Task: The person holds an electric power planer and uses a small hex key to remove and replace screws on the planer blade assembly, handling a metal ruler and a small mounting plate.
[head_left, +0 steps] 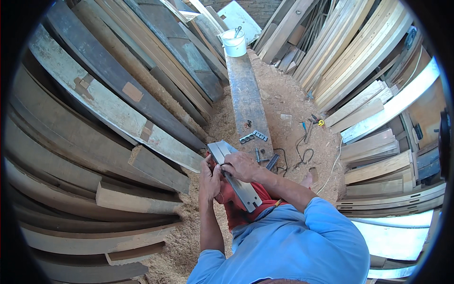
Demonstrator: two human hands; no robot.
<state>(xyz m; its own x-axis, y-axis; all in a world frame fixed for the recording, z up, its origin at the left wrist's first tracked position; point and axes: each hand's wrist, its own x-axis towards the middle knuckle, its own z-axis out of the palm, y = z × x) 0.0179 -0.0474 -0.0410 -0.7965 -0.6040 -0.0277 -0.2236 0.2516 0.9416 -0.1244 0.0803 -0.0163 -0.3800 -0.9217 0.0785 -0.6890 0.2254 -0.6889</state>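
Across my lap lies an electric hand planer (245,191), its long silvery metal sole facing up and its red body beneath. My left hand (209,179) is closed around the planer's left side, the thumb near the middle slot. From the right, my right hand (240,167) reaches over the sole, with curled fingers pressed together at that slot. Whether a small part sits between those fingers is hidden. Just ahead, on a long worn board (248,102), lie grey metal pieces with round holes (253,137) and a small metal tool (257,154).
A white bucket (235,46) with scissors-like handles showing stands at the board's far end. Wood shavings (279,104) cover the floor. A dark cable (302,149) and a yellow-handled tool (320,122) lie to the right. Planks (113,104) lean along both sides.
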